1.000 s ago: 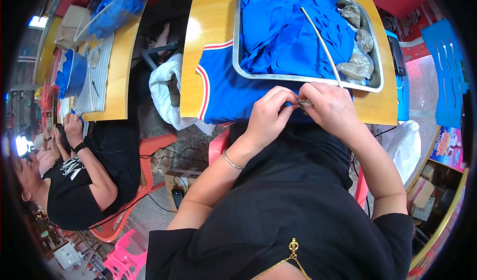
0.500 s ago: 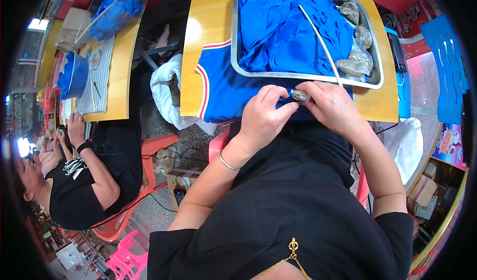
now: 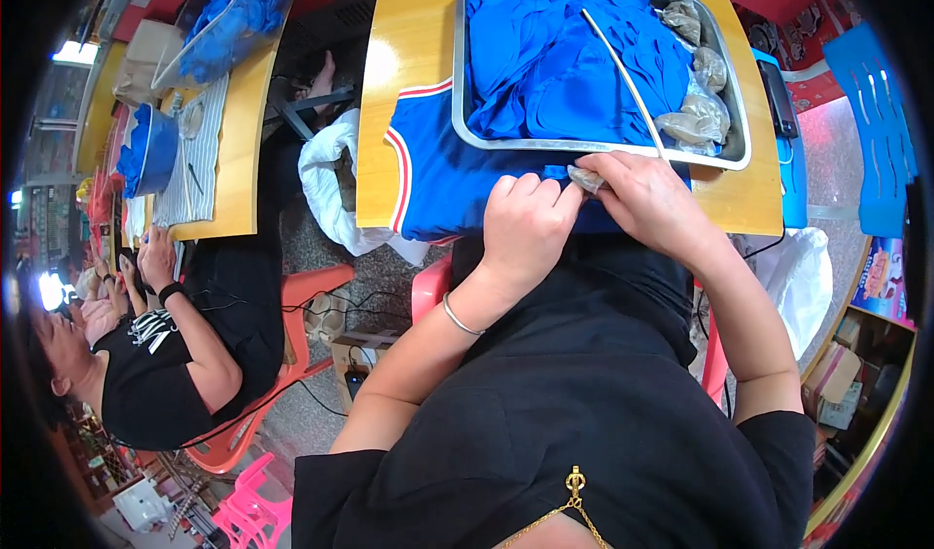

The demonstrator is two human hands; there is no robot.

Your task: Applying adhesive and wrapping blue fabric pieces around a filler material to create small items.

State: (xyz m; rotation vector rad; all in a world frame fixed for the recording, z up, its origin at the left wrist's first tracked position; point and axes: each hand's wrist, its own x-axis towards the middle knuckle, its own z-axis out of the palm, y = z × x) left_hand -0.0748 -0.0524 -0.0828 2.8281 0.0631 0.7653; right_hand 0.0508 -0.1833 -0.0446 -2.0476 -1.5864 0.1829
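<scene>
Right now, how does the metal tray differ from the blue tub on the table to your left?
The metal tray is silvery and rectangular; the blue tub is rounded. The tray also carries a pale stick and clear bags; none show in the tub. Both hold blue fabric.

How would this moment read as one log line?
right hand: pinching small bag | left hand: curled beside it | metal tray: blue cloth, stick

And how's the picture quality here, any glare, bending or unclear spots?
Head view: white glare on the glossy yellow wooden table; head view, far left: a blown-out white light; head view, rim: black corners, the yellow-edged shelf unit bowing; head view, middle: the small grey-brown plastic bundle in the right hand too small for detail.
</scene>
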